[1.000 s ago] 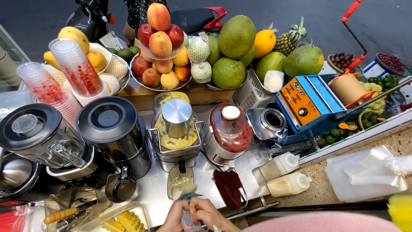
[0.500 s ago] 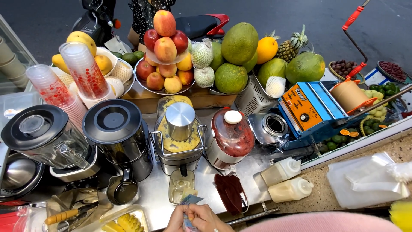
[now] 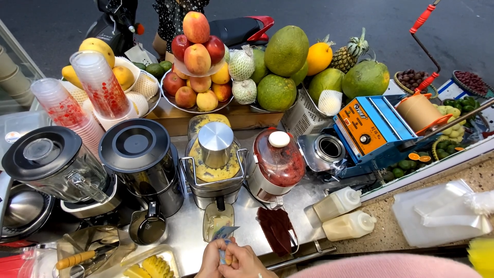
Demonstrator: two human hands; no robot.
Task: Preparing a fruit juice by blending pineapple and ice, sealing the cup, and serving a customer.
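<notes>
Now both hands, the left hand (image 3: 212, 260) and the right hand (image 3: 246, 261), sit closer together at the table's (image 3: 303, 198) near edge than a second ago, fingers pinching folded banknotes (image 3: 224, 238) just below the juice cup (image 3: 217, 220).

Folded banknotes (image 3: 224, 238): thin paper slips, pale blue-green with some grey print, pinched at bottom centre between both hands. Upper end fans out and tilts up-left, overlapping the base of a clear cup in view. Lower end hidden between fingers, count not readable. Left hand (image 3: 212, 260) curled beneath, thumb on the near face. Right hand (image 3: 246, 261) closed alongside, fingertips on the same edge, touching the left. Held above the steel counter, not resting on it.
</notes>
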